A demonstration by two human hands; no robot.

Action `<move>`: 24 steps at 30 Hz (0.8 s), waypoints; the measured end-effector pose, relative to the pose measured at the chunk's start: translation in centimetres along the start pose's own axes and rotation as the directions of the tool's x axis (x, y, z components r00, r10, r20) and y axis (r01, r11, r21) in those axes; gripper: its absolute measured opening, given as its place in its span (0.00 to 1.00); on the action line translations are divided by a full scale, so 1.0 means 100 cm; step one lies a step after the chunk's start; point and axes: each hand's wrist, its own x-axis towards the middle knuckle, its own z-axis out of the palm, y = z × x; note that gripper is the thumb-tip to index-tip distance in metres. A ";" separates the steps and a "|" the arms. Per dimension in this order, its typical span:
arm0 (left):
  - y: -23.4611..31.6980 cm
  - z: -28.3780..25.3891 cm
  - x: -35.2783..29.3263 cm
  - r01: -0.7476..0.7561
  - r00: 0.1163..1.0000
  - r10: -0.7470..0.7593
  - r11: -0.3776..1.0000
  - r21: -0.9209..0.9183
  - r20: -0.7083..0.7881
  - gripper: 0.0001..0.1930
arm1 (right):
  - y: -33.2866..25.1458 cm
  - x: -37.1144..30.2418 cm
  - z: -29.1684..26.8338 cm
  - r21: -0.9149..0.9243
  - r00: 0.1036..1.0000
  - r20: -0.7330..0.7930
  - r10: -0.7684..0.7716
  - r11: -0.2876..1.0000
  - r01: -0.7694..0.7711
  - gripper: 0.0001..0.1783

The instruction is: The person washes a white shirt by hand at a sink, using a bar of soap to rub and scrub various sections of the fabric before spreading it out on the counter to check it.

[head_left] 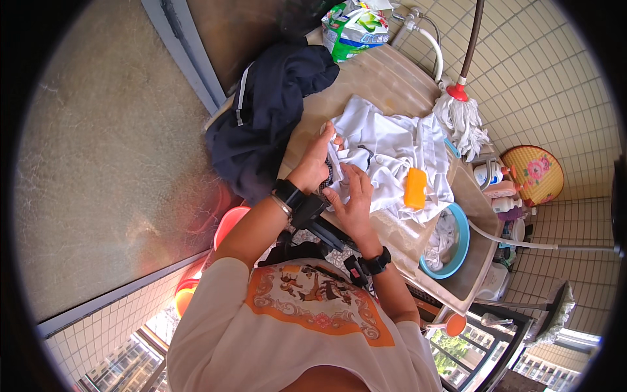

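Note:
A white shirt (392,140) lies spread and crumpled on a brown stone washing counter (392,78). My left hand (318,158) is closed round a bunched part of it, where a dark checked trim shows. Close by, my right hand (353,204) rests on the same cloth with its fingers stretched out and its thumb apart. On the shirt's right part sits an orange bar of soap (415,188), touched by neither hand. Dark navy clothing (268,108) is heaped to the left of the shirt.
A light blue basin (462,245) with white cloth in water stands in the sink at right. A green and white bag (353,32) lies at the back, near a white mop (460,121). Bottles (503,189) and a woven fan (539,173) stand along the tiled wall.

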 end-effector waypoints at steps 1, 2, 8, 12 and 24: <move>-0.001 -0.002 -0.001 -0.006 1.000 0.007 0.999 0.047 -0.009 0.17 | 0.000 0.002 0.000 0.002 1.000 0.000 -0.001 1.000 0.001 0.25; -0.002 -0.003 -0.003 -0.008 1.000 0.009 0.999 0.048 -0.011 0.17 | -0.001 0.005 0.000 -0.064 1.000 0.020 -0.015 0.998 0.016 0.24; 0.009 0.003 -0.020 -0.040 0.998 0.042 0.998 -0.049 0.037 0.16 | 0.007 0.019 -0.001 0.014 0.996 -0.059 -0.065 0.998 0.066 0.15; 0.016 -0.002 -0.026 -0.041 0.998 0.050 0.984 -0.173 0.047 0.11 | -0.003 0.023 -0.001 0.310 0.983 -0.023 0.184 0.936 -0.168 0.12; -0.015 0.000 -0.038 -0.050 0.991 0.055 0.998 -0.043 0.119 0.18 | 0.006 0.084 0.034 0.092 0.996 -0.082 -0.024 0.995 0.032 0.14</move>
